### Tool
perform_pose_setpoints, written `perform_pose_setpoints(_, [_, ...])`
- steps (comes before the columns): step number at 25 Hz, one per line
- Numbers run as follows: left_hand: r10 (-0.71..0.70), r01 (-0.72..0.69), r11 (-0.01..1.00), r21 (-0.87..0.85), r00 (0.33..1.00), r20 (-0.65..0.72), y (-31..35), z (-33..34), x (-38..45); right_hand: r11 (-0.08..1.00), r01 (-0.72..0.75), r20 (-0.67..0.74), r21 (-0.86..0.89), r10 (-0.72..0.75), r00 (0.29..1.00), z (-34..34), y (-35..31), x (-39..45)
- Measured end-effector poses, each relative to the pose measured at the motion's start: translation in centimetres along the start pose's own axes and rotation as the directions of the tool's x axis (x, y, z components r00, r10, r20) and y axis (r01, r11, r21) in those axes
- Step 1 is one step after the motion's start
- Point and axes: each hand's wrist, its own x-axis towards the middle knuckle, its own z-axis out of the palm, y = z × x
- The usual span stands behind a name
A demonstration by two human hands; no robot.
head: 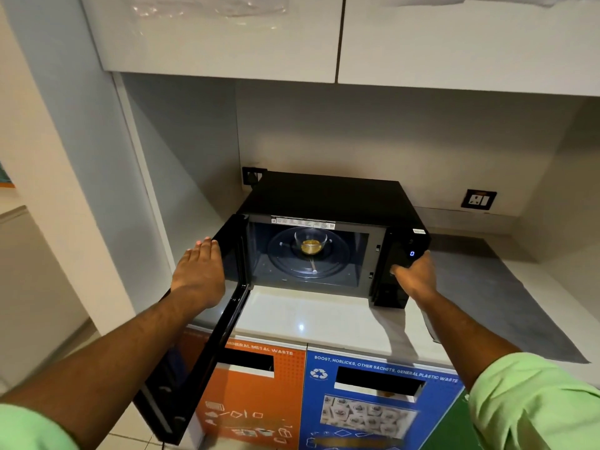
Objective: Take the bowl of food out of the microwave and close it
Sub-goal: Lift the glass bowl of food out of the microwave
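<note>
A black microwave (328, 193) stands on the white counter with its door (207, 336) swung wide open to the left. Inside, a clear glass bowl (310, 241) with yellow food sits in the middle of the glass turntable. My left hand (201, 271) is flat with fingers together, resting against the outer face of the open door. My right hand (414, 276) rests against the microwave's control panel at its right front, below the lit blue digit, and holds nothing.
White wall cupboards (227, 34) hang overhead. A grey mat (506, 303) lies on the counter (308, 323) to the right of the microwave. A wall socket (478, 199) is at the back right. Orange (259, 401) and blue (373, 410) waste bins stand below the counter.
</note>
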Motion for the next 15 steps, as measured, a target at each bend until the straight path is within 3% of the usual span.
perform_pose_setpoints(9, [0.090, -0.084, 0.991, 0.100, 0.994, -0.059, 1.4, -0.5, -0.2, 0.998, -0.065, 0.018, -0.014, 0.065, 0.998, 0.4, -0.1, -0.4])
perform_pose_setpoints(15, [0.100, -0.132, 0.964, -0.231, 0.984, -0.145, 4.7, 0.2, 0.9, 0.948, -0.288, -0.051, 0.139, 0.297, 0.954, 3.9, 0.7, -3.8])
